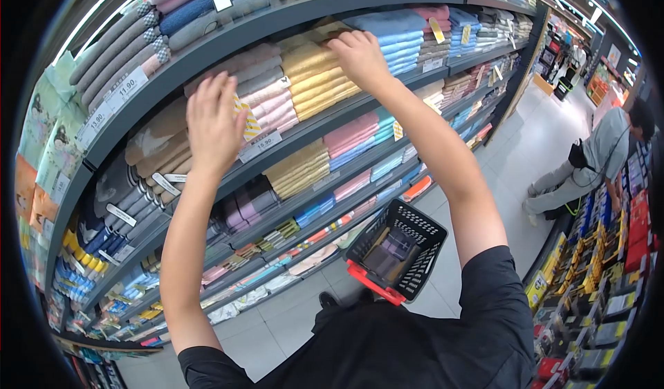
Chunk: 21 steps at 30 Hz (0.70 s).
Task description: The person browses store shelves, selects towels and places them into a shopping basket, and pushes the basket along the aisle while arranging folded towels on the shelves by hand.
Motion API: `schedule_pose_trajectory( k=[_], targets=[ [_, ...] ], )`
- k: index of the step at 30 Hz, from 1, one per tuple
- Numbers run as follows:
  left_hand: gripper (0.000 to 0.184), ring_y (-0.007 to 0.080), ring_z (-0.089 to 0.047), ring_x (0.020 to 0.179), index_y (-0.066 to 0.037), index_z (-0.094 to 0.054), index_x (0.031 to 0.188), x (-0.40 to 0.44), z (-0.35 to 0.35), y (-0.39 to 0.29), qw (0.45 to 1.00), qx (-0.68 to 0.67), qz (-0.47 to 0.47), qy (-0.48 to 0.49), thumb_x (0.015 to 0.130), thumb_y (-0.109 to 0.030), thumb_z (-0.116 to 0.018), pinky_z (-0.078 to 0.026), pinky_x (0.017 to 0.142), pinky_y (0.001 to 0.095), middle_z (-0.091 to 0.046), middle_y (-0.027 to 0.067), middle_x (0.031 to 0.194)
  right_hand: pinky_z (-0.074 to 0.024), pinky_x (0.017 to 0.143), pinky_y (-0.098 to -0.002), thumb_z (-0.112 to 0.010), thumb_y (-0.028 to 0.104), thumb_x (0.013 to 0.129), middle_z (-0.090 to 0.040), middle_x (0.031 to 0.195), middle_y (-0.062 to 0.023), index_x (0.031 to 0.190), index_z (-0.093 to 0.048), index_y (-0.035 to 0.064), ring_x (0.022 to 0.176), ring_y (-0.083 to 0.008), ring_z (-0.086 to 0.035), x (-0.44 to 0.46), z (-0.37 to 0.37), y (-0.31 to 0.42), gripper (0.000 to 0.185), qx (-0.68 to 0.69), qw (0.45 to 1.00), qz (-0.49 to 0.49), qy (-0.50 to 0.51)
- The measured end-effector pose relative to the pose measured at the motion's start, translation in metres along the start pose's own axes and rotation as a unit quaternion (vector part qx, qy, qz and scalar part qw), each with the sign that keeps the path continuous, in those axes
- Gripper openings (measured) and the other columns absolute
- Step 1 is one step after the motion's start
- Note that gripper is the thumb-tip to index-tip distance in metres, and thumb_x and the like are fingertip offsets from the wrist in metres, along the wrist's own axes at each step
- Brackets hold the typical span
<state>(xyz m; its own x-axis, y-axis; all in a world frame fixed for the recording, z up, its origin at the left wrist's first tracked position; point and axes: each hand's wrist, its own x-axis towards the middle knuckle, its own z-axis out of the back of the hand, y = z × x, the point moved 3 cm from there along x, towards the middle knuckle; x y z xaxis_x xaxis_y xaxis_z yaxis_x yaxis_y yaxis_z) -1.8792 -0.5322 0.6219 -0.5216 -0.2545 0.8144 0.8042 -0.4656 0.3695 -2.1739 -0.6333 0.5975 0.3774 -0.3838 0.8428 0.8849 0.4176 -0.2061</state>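
Note:
My left hand (pixel 218 123) is raised at the second shelf, its fingers spread over a stack of grey and pink towels (pixel 266 88), beside a yellow-striped tag (pixel 247 121). Farther right, my right hand (pixel 361 58) rests with bent, slightly parted fingers at the right edge of the folded yellow towels (pixel 311 74). Just beyond it lie the blue towels (pixel 398 40). Neither hand shows anything held; the fingertips of my right hand lie against the top of the stack.
A black basket (pixel 432 240) with a red handle and dark folded items stands on the floor below. At the right, a person in grey (pixel 598 150) bends toward another shelf (pixel 595 271). Shelf edges (pixel 228 33) with price labels run across the view.

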Motion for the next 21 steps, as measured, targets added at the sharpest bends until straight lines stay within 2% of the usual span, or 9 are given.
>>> schedule_pose_trajectory(
  k=[1, 3, 6, 7, 10, 13, 17, 19, 21],
  targets=[
    [0.051, 0.036, -0.049, 0.122, -0.002, -0.052, 0.134, 0.007, -0.002, -0.008, 1.0, -0.002, -0.016, 0.011, 0.088, -0.02, -0.066, -0.038, 0.103, 0.0469, -0.053, 0.0138, 0.135, -0.039, 0.097, -0.0452, -0.056, 0.011, 0.084, -0.066, 0.102, -0.0071, 0.114, -0.064, 0.013, 0.105, -0.0266, -0.06, -0.001, -0.003, 0.001, 0.031, 0.002, 0.998, -0.008, 0.054],
    [0.048, 0.0358, -0.051, 0.122, -0.004, -0.052, 0.134, 0.027, -0.01, -0.013, 0.998, -0.004, -0.05, 0.031, 0.092, -0.023, -0.062, -0.039, 0.102, 0.0461, -0.054, 0.0168, 0.134, -0.0383, 0.099, -0.046, -0.054, 0.01, 0.084, -0.068, 0.102, -0.0088, 0.115, -0.064, 0.0127, 0.103, -0.0283, -0.062, 0.0, -0.017, 0.006, 0.033, -0.014, 0.997, -0.026, 0.072],
    [0.045, 0.0373, -0.054, 0.12, -0.005, -0.052, 0.134, 0.056, -0.031, 0.003, 0.961, -0.059, 0.134, 0.233, 0.099, -0.033, -0.049, -0.041, 0.101, 0.0445, -0.055, 0.0217, 0.132, -0.0371, 0.1, -0.0466, -0.053, 0.009, 0.084, -0.069, 0.103, -0.0116, 0.119, -0.063, 0.0114, 0.103, -0.0302, -0.063, 0.005, -0.031, 0.01, 0.036, -0.014, 0.996, -0.039, 0.076],
    [0.055, 0.0404, -0.055, 0.118, -0.005, -0.051, 0.134, 0.072, -0.031, 0.01, 0.901, -0.065, 0.207, 0.375, 0.102, -0.047, -0.038, -0.044, 0.098, 0.0441, -0.057, 0.0251, 0.128, -0.0372, 0.099, -0.0461, -0.055, 0.009, 0.082, -0.069, 0.105, -0.0117, 0.119, -0.063, 0.0108, 0.104, -0.0299, -0.062, 0.006, -0.028, 0.01, 0.038, -0.013, 0.993, -0.047, 0.105],
    [0.063, 0.0401, -0.055, 0.119, -0.005, -0.05, 0.137, 0.067, -0.061, 0.047, 0.948, -0.059, 0.157, 0.27, 0.099, -0.055, -0.039, -0.042, 0.101, 0.0446, -0.057, 0.0239, 0.13, -0.0372, 0.099, -0.0455, -0.061, 0.013, 0.08, -0.068, 0.11, -0.0099, 0.122, -0.061, 0.0107, 0.107, -0.0282, -0.06, 0.004, -0.016, 0.007, 0.042, -0.01, 0.99, -0.038, 0.139],
    [0.068, 0.0399, -0.054, 0.121, -0.005, -0.048, 0.139, 0.06, -0.073, 0.065, 0.946, -0.048, 0.199, 0.251, 0.097, -0.058, -0.042, -0.041, 0.103, 0.0446, -0.057, 0.0242, 0.131, -0.0365, 0.101, -0.0464, -0.06, 0.016, 0.084, -0.067, 0.109, -0.007, 0.123, -0.06, 0.0121, 0.106, -0.0261, -0.061, 0.001, -0.013, 0.005, 0.039, -0.028, 0.992, -0.005, 0.12],
    [0.072, 0.0382, -0.051, 0.126, -0.004, -0.043, 0.143, 0.063, -0.062, 0.049, 0.914, -0.056, 0.195, 0.351, 0.095, -0.058, -0.044, -0.039, 0.105, 0.0428, -0.052, 0.0242, 0.138, -0.0359, 0.101, -0.0469, -0.059, 0.018, 0.086, -0.065, 0.107, -0.0062, 0.124, -0.059, 0.0136, 0.107, -0.0243, -0.061, -0.001, -0.02, 0.0, 0.038, -0.044, 0.994, 0.011, 0.104],
    [0.075, 0.0374, -0.048, 0.13, -0.004, -0.04, 0.146, 0.059, -0.054, 0.033, 0.899, -0.045, 0.2, 0.386, 0.095, -0.058, -0.046, -0.037, 0.107, 0.0418, -0.048, 0.0245, 0.142, -0.0363, 0.102, -0.0452, -0.068, 0.021, 0.079, -0.065, 0.111, -0.005, 0.127, -0.058, 0.0143, 0.11, -0.0231, -0.059, 0.002, -0.024, -0.002, 0.049, -0.058, 0.995, 0.013, 0.085],
    [0.076, 0.0381, -0.05, 0.128, -0.005, -0.039, 0.147, 0.052, -0.056, 0.028, 0.93, -0.004, 0.158, 0.332, 0.094, -0.059, -0.047, -0.039, 0.105, 0.0431, -0.049, 0.0244, 0.141, -0.0361, 0.102, -0.0446, -0.072, 0.023, 0.075, -0.065, 0.113, -0.0052, 0.128, -0.057, 0.015, 0.111, -0.0226, -0.059, 0.004, -0.026, -0.007, 0.056, -0.091, 0.994, 0.005, 0.058]
  ],
)
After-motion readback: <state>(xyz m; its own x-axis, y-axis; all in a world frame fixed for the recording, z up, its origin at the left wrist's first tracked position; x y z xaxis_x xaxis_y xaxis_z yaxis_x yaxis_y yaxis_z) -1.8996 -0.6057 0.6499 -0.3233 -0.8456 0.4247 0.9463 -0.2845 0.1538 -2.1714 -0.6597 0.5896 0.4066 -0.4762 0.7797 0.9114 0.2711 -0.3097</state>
